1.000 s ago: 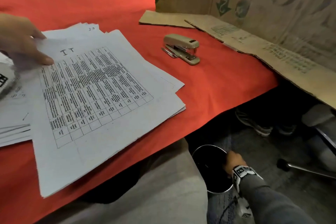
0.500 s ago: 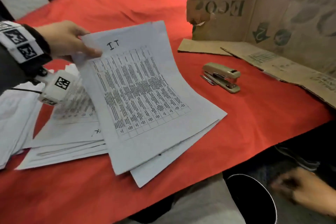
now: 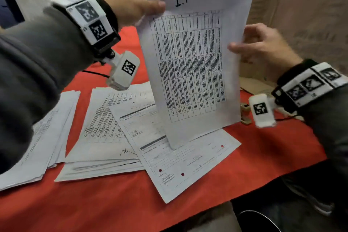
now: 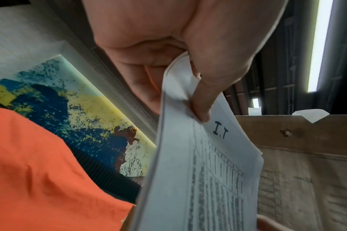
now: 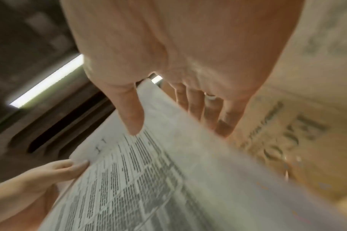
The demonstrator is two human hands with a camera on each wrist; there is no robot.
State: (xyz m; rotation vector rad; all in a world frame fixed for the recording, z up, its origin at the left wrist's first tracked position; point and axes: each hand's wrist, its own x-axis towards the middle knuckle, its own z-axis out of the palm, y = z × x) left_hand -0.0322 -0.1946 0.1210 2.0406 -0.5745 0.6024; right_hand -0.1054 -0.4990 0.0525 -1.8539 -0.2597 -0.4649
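A thin sheaf of white sheets marked "I.T" (image 3: pixel 195 58), printed with a table, stands upright above the red tablecloth (image 3: pixel 105 205). My left hand (image 3: pixel 130 0) pinches its top left corner, thumb on the front. In the left wrist view the thumb presses the sheaf of sheets (image 4: pixel 198 179) just beside the "I.T" mark. My right hand (image 3: pixel 258 43) holds the right edge, thumb in front and fingers behind. The right wrist view shows that thumb on the sheaf (image 5: pixel 149 179), and the left hand (image 5: pixel 56 170) at the far corner.
Several loose piles of printed papers (image 3: pixel 105 137) lie on the cloth under the sheaf, with a form (image 3: pixel 188 158) on top. A stapler (image 3: pixel 244 113) peeks out beside the right wrist. A cardboard wall (image 3: pixel 301 15) stands behind. A black bin rim (image 3: pixel 259 218) is below the table edge.
The left hand has lifted the "I.T" sheaf from the table to upright. The right hand came up from beside the black bin and took hold of the sheaf's right edge.
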